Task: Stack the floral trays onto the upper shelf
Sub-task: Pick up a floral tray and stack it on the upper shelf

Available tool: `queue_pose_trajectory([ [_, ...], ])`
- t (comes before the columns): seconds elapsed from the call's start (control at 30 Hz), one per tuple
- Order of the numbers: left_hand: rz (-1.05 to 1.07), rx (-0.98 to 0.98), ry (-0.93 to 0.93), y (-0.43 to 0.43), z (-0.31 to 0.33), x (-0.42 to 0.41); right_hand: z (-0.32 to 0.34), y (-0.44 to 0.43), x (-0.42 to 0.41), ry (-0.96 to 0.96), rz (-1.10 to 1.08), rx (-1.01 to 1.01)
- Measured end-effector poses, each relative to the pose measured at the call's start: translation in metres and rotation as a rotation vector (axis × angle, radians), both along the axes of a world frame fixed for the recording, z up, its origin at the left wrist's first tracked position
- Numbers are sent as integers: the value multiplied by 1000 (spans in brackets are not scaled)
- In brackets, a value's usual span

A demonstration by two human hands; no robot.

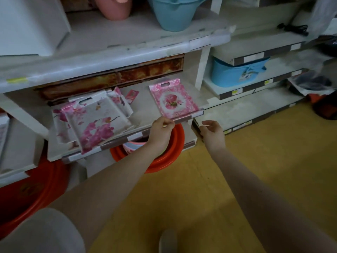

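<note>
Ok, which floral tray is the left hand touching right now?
The left hand touches the pink rose tray, lying alone at the shelf's right end. The white orchid trays sit piled apart to the left. The right hand touches no tray.

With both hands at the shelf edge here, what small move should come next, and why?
Probably close the right hand onto the pink tray's near right corner. The left hand already pinches its front edge, while the right hovers just off it, empty.

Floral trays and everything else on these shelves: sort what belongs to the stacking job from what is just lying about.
Job:
pink rose tray
orchid trays
left hand, at the rose tray's front edge
right hand

Lying about:
red basins
blue tub
pink tub
blue basket
</note>
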State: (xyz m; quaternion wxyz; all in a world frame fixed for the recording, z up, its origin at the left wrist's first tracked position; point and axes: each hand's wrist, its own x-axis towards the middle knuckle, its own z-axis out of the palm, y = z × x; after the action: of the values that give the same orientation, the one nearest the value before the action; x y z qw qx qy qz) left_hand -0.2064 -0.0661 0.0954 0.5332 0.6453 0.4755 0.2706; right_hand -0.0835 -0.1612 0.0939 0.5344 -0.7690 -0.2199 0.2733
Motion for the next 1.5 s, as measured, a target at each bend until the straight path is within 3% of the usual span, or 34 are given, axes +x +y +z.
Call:
queue_pose_trajectory([
  [0.27, 148, -110, 47, 46, -22, 73, -42, 55, 96, 79, 57, -57],
  [0.5, 360, -230, 106, 73, -57, 156, -80, 104, 203, 71, 214, -140],
  [0.67, 506, -362, 44, 85, -78, 198, -108, 132, 256, 6, 335, -251],
  [0.83, 613, -379, 56, 95, -97, 210, -139, 155, 279, 82, 358, -343],
  [1.03, 706, -403, 64, 119, -133, 212, -172, 182, 295, 191, 332, -298],
  [1.23, 862, -515, -93, 141, -191, 218, -221, 206, 310, 326, 286, -226],
  [1.37, 938, -599, -121, 151, -228, 221, -250, 212, 315, 302, 331, -204],
  [1.5, 916, -710, -261, 162, -249, 225, -262, 220, 314, 485, 230, -148],
])
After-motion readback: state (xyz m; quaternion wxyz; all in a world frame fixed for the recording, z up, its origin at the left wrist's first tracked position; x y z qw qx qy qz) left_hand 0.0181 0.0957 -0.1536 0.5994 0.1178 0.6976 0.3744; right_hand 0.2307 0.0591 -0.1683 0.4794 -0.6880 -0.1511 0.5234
